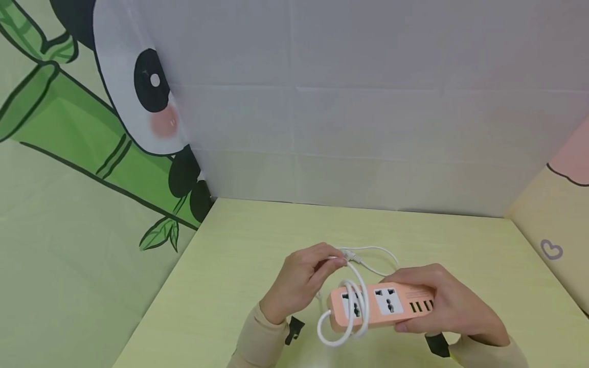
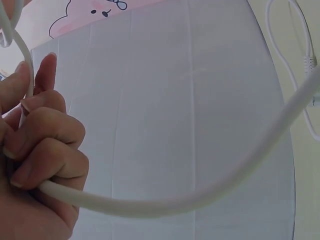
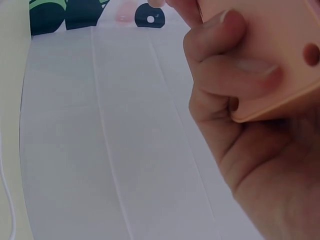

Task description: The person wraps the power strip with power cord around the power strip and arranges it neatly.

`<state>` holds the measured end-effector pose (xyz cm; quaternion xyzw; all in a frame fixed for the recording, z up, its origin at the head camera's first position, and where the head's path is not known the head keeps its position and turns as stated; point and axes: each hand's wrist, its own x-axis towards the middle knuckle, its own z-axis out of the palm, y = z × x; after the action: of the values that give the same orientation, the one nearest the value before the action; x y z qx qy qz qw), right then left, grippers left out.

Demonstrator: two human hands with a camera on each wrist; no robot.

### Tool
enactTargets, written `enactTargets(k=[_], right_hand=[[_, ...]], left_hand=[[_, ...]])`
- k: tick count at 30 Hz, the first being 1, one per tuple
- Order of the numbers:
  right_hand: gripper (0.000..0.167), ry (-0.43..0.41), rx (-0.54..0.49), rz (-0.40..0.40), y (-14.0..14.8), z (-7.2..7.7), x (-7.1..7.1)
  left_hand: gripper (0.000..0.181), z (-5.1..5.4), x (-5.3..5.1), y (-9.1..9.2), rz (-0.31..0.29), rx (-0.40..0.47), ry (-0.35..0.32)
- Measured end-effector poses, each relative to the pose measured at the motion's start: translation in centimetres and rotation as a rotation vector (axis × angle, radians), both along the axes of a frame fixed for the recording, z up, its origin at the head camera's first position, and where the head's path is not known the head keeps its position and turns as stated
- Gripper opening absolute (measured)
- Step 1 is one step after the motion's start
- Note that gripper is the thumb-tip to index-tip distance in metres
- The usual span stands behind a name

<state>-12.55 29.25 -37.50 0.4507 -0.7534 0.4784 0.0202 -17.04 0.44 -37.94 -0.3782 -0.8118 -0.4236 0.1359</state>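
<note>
A pink power strip [image 1: 375,305] with white socket faces and several USB slots is held above the table by my right hand [image 1: 453,301], which grips its right end. In the right wrist view, curled fingers [image 3: 235,80] press against the strip's plain pink underside [image 3: 280,45]. White cord [image 1: 361,306] loops around the strip's left end. My left hand [image 1: 306,278] pinches the cord above and left of the strip. The left wrist view shows its fingers curled round the cord [image 2: 150,206]. Beyond the hands, the plug [image 1: 350,255] lies along a loose stretch of cord.
A pale yellow-green table [image 1: 257,225] lies under the hands. Behind it stands a light grey panel [image 1: 368,128]. Printed side walls carry a panda [image 1: 124,102] and bamboo on the left, a heart [image 1: 551,249] on the right.
</note>
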Motion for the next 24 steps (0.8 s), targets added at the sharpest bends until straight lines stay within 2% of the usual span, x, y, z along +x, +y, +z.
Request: enactTargets(k=[4, 10, 16, 21, 24], right_hand=[[0.059, -0.017, -0.01, -0.028, 0.08, 0.02, 0.12], [0.063, -0.003, -0.088, -0.004, 0.19, -0.26, -0.14], [0.063, 0.002, -0.134, 0.026, 0.1, -0.42, -0.41], [0.064, -0.011, -0.147, -0.033, 0.12, -0.45, -0.26], [0.064, -0.029, -0.154, -0.06, 0.17, -0.5, -0.18]], left_hand=[[0.015, 0.02, -0.01, 0.08, -0.006, -0.023, -0.062], [0.013, 0.13, 0.04, 0.06, -0.046, -0.004, -0.12], [0.01, 0.02, -0.19, -0.06, -0.075, 0.036, -0.079], [0.008, -0.11, -0.4, -0.17, -0.07, 0.049, -0.038], [0.009, -0.11, -0.39, -0.26, -0.069, 0.036, -0.038]])
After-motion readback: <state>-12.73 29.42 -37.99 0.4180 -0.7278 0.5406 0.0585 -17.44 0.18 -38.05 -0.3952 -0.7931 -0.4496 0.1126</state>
